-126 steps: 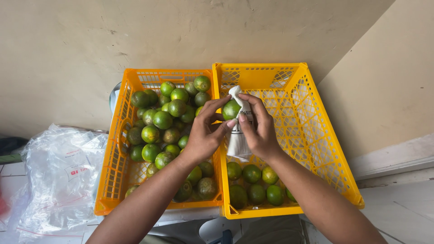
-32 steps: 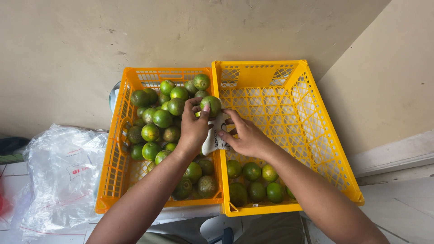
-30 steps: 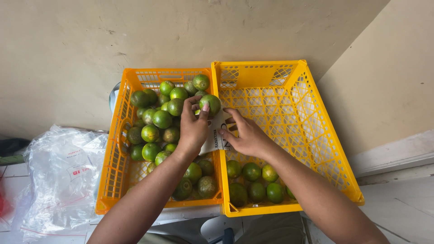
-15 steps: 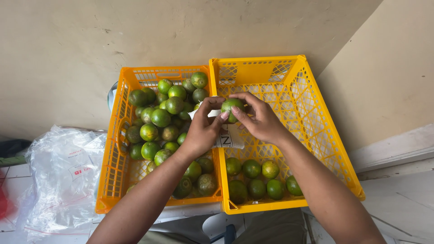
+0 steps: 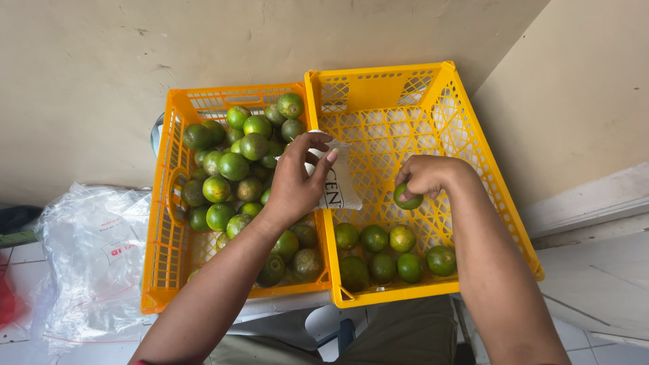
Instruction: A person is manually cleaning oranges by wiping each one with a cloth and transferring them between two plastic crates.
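Two yellow crates of limes against a beige wall

Left hand (image 5: 292, 182) grasps a white cloth (image 5: 336, 181) — right hand (image 5: 424, 176) pinches a lime (image 5: 408, 198) over the right crate (image 5: 473, 162); plastic bag (image 5: 94, 250) lies well left.

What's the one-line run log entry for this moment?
left hand: holds white cloth | right hand: holds green lime over right crate | left crate: limes heaped

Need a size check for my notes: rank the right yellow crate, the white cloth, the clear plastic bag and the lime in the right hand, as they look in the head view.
1. Right yellow crate
2. Clear plastic bag, partly cut off
3. White cloth, held in left hand
4. Lime in right hand
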